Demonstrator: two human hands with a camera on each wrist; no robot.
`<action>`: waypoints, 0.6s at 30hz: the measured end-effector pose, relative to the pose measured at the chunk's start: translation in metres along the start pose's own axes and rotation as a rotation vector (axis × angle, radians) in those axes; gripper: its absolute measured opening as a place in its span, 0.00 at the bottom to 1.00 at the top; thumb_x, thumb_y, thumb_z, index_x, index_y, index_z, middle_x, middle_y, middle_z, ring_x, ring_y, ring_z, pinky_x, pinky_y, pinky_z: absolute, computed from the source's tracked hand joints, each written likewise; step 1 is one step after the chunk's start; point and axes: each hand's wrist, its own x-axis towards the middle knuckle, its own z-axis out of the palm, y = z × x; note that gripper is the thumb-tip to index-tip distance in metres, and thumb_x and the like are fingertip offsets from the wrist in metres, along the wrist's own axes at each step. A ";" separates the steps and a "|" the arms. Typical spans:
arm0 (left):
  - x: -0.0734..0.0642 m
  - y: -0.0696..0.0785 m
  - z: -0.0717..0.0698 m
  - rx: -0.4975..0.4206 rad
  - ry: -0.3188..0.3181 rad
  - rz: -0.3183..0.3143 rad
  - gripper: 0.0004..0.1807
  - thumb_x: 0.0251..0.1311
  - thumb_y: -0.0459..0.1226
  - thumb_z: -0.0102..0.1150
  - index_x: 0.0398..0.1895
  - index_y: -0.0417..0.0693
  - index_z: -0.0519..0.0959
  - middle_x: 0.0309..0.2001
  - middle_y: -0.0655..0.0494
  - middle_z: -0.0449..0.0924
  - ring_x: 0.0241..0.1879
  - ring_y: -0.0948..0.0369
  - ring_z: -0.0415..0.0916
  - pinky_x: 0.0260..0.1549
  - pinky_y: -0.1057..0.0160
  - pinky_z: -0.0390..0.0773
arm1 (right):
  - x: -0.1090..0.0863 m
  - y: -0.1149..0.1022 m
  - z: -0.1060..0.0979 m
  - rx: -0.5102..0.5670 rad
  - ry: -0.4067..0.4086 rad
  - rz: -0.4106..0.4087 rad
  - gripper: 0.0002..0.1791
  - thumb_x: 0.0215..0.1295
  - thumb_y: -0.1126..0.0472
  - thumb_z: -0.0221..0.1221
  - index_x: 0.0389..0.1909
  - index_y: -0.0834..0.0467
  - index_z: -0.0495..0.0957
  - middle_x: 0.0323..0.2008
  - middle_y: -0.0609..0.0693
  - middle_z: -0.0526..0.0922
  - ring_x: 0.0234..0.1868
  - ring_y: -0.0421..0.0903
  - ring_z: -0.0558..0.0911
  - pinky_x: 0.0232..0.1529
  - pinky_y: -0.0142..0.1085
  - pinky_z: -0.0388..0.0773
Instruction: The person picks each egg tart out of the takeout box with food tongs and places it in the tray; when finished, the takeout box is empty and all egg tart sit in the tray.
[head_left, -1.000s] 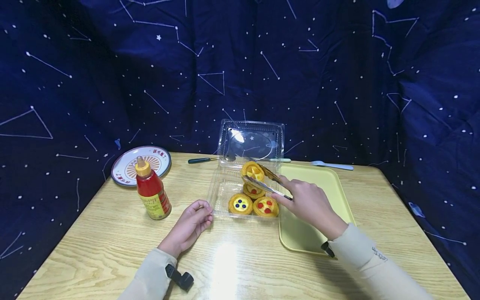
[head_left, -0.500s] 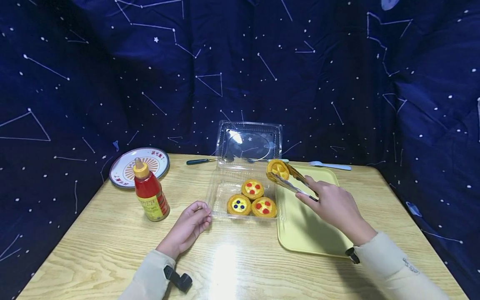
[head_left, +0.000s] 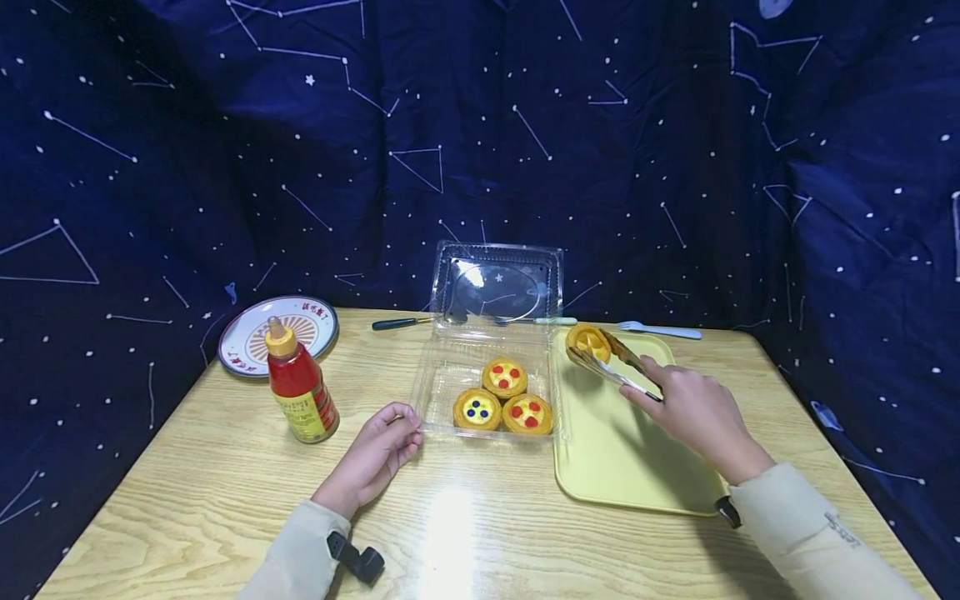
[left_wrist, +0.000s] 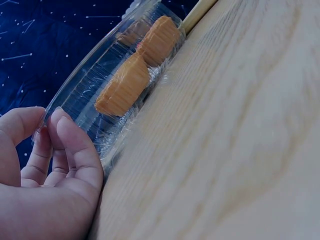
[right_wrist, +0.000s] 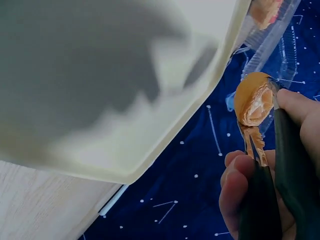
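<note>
My left hand (head_left: 378,454) pinches the front left corner of a clear plastic clamshell box (head_left: 450,367), its lid standing up behind; the left wrist view shows thumb and fingers (left_wrist: 82,150) on the rim. Inside the box sit two egg tarts with red dots (head_left: 505,377) and one with blue dots (head_left: 477,409). My right hand (head_left: 697,412) grips black-handled metal tongs (head_left: 615,377). Between the tong tips a tart with a star-like top (head_left: 588,342) is held, tilted, above the far left part of a yellow tray (head_left: 622,475).
A red sauce bottle (head_left: 302,387) with a yellow cap stands at the left, before a patterned plate (head_left: 243,333). Along the back edge lie a dark-handled utensil (head_left: 393,323), a pale green handle (head_left: 555,321) and a light blue fork (head_left: 663,330). A starry cloth hangs behind.
The right hand has carried the tart in the tongs out of the box, rightward over the tray, uncovering the red-dotted tart beneath. The left hand stays at the box corner.
</note>
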 end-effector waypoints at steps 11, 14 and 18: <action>-0.001 0.000 0.000 -0.003 0.002 0.009 0.03 0.69 0.30 0.53 0.39 0.46 0.72 0.36 0.53 0.73 0.34 0.63 0.74 0.33 0.72 0.77 | 0.013 0.009 0.011 -0.010 -0.080 0.034 0.30 0.66 0.36 0.57 0.53 0.58 0.76 0.28 0.63 0.80 0.22 0.59 0.78 0.12 0.47 0.66; 0.000 0.000 0.000 -0.003 0.002 0.008 0.03 0.69 0.30 0.53 0.39 0.46 0.72 0.36 0.53 0.73 0.34 0.63 0.75 0.33 0.71 0.77 | 0.018 0.010 0.015 -0.020 -0.096 0.038 0.31 0.66 0.36 0.57 0.53 0.59 0.76 0.29 0.64 0.81 0.24 0.61 0.79 0.12 0.48 0.68; 0.000 0.000 0.000 0.000 0.003 0.004 0.03 0.70 0.30 0.53 0.39 0.47 0.72 0.36 0.53 0.73 0.34 0.63 0.75 0.33 0.71 0.77 | 0.024 0.009 0.020 -0.027 -0.133 0.053 0.33 0.65 0.36 0.57 0.56 0.60 0.76 0.32 0.65 0.82 0.25 0.61 0.80 0.13 0.49 0.69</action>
